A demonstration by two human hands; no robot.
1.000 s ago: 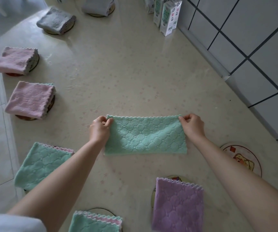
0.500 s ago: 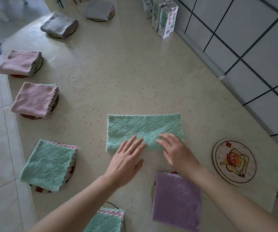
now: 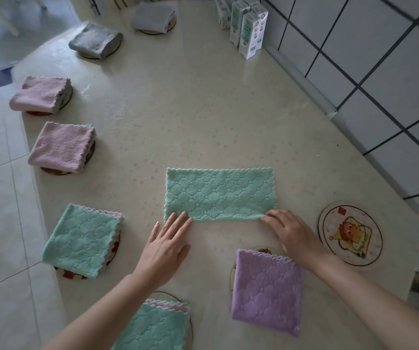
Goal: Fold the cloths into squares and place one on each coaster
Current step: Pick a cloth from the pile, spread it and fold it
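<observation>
One mint-green quilted cloth, folded into a strip, lies mid-tabletop, long axis left to right, just beyond my grips. Left grip rests flat on its near left corner; right grip, fingers straight, touches the near right corner; neither holds anything. The one bare round printed coaster sits just right of my right grip. Seven folded cloths cover other coasters.

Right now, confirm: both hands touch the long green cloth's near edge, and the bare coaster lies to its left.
Wrong: the head view shows the bare coaster right of the long green cloth. The left hand and right hand touch its near edge.
</observation>
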